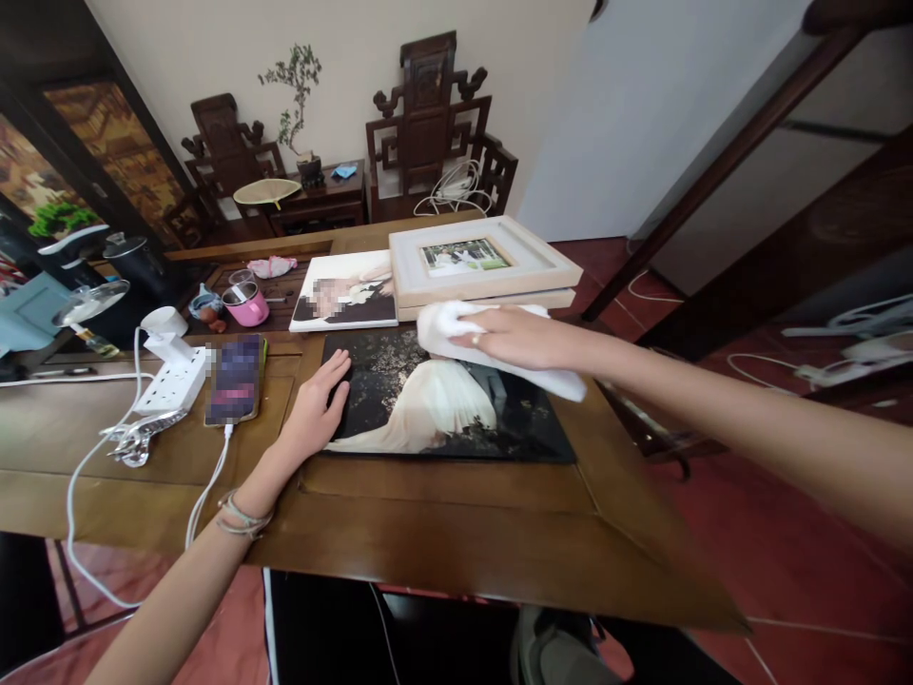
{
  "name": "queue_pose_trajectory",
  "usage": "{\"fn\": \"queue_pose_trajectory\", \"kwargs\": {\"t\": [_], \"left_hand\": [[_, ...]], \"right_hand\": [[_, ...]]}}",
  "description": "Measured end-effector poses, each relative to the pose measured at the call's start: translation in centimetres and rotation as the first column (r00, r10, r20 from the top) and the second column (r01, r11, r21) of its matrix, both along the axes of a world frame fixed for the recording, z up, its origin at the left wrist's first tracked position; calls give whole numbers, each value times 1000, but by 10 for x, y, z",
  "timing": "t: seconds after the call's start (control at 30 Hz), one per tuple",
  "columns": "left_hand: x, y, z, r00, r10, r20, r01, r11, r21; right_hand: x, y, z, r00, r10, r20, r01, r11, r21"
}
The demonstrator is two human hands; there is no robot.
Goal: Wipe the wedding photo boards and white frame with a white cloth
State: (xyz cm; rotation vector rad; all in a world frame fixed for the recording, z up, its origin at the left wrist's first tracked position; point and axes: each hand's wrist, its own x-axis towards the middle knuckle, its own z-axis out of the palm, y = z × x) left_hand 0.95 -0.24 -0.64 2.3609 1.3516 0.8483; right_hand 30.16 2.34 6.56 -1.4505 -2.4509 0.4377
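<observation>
A dark photo panel showing a pale flowing dress lies flat on the brown wooden table. On the panel's left edge rests my left hand, fingers spread, holding nothing. My right hand is pressed over a white cloth at the panel's upper right, its fingers on the folded fabric. The cloth hides that part of the panel. Behind the panel lie a white-edged photo print and light wooden frames, stacked, the top one with a small picture.
To the left are a phone on a charging cable, a white power strip, a pink mug and a black kettle. Carved chairs and a potted plant stand beyond the table.
</observation>
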Motion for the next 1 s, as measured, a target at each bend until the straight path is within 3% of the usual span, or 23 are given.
{"fn": "queue_pose_trajectory", "kwargs": {"t": [0.13,0.2,0.3,0.4,0.5,0.67,0.77,0.87,1.0], "left_hand": [[0,0,0,1000,6,-2,-6,1000,-7],[0,0,0,1000,6,-2,-6,1000,-11],[1,1,0,1000,1,-4,-1,1000,-14],[2,1,1,1000,-1,-16,0,1000,-13],[2,0,2,1000,0,-25,0,1000,-16],[0,1,2,1000,-3,-21,3,1000,-17],[-1,1,1,1000,4,-5,-4,1000,-14],[-1,2,0,1000,7,2,-7,1000,-4],[0,1,0,1000,6,-5,-6,1000,1]], "right_hand": [[16,-32,-19,992,29,120,-22,998,-52],[8,-64,-26,979,144,148,-141,990,-33],[-10,-115,-28,927,361,105,-356,932,-61],[-23,-141,-23,906,419,55,-411,904,-115],[-26,-123,-20,920,391,39,-382,914,-138],[-21,-43,-23,957,276,92,-275,961,-20],[-22,-15,-20,964,252,89,-255,967,18],[-26,-28,-18,967,241,87,-240,971,-19],[-34,-94,-15,949,306,74,-294,946,-135]]}}
